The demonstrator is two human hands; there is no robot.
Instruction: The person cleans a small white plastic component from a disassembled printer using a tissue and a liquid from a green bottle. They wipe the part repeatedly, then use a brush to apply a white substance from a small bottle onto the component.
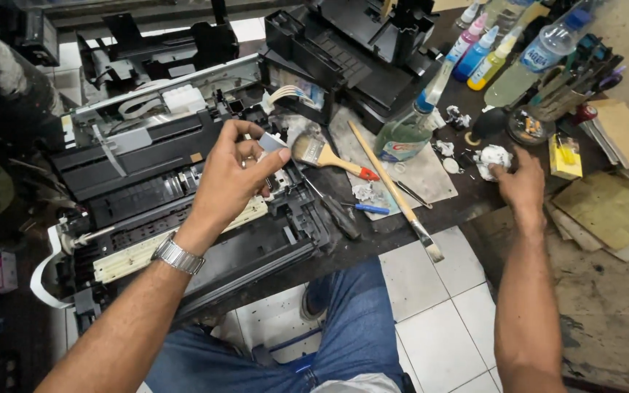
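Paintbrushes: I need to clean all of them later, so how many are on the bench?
2. A short flat paintbrush lies beside the opened printer; a long-handled brush lies slanted across the grey mat, bristles over the bench edge. Clutter may hide others.

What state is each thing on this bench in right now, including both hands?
Left hand: raised over the printer, pinching a small grey part.
Right hand: fingers on a crumpled white tissue.
Printer: cover off, insides exposed.
Paintbrush: lying flat, untouched.
Spray bottle: upright, capped.
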